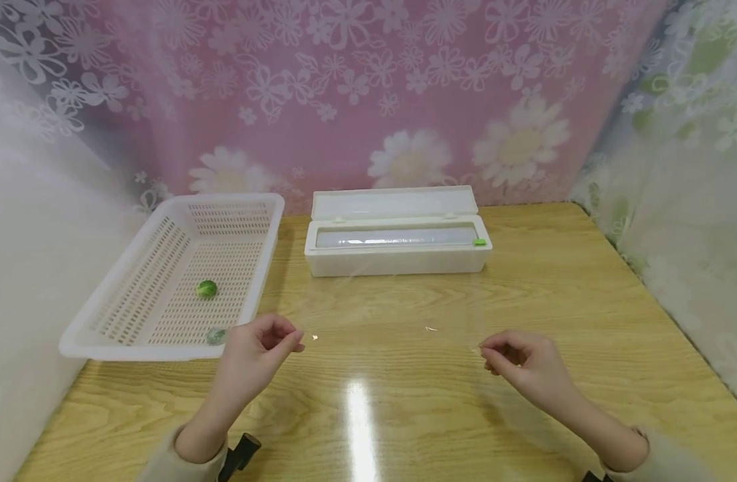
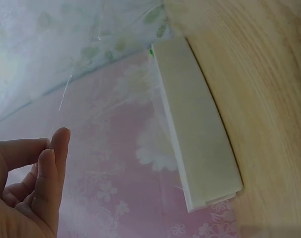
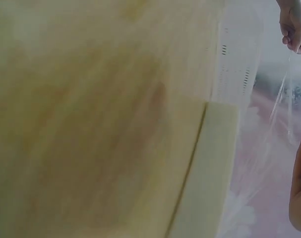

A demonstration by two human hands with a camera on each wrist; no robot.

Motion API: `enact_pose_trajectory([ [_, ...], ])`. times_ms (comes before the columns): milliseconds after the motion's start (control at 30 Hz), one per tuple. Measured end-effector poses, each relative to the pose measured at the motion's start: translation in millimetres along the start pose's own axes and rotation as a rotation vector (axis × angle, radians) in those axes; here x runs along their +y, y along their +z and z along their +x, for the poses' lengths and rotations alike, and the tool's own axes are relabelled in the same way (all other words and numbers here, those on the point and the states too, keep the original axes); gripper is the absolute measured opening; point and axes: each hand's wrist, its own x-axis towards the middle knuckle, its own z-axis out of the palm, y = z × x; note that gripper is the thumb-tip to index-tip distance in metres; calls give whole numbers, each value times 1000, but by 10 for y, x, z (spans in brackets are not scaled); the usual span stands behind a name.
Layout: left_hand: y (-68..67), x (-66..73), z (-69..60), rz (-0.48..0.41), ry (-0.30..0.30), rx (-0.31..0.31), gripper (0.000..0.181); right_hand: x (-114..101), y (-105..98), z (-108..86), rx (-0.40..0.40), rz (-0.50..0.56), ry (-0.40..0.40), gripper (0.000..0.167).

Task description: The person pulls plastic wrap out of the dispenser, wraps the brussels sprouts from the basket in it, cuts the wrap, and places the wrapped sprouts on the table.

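While left hand [image 1: 256, 351], right hand [image 1: 527, 365] pinch its edge, film [image 1: 398, 311] spans gap.

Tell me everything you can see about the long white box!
The long white box looks plastic. Its lid stands open at the back, a shiny roll inside. A green piece sits at the rim's right end. It rests on the wooden table, right of the basket. Clear film stretches from it to the left hand and right hand.

Cream sleeves [image 1: 660, 458] show well behind the bare fingers [image 1: 505, 339], and black wrist gear [image 1: 238, 458] (stubby, brown-ended!) juts beside the left cuff [image 1: 186, 454].
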Motion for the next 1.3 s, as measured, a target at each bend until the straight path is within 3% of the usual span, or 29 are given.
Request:
enact_pose_trajectory([
  [200,53,-91,-91,102,-24,-32,11,102,22,-132,-97,68,233,5],
  [367,81,-135,-123,196,0,-55,15,218,80,-153,-231,213,394,17],
  [467,101,-155,-117,237,0,-85,16,262,101,-141,-274,259,463,22],
  [667,172,-234,-99,313,-14,-207,13,333,-41,-143,-323,220,554,22],
  [867,290,-367,-68,364,8,-341,14,380,-192,-97,-383,102,555,18],
  [1100,436,-544,-17,462,22,-476,14,404,-136,-26,-476,-187,396,9],
  [1200,486,-604,6,482,-3,-524,15,433,-94,-4,-504,-274,340,13],
  [1300,525,-644,25,516,-22,-547,18,480,-59,20,-545,-309,332,14],
])
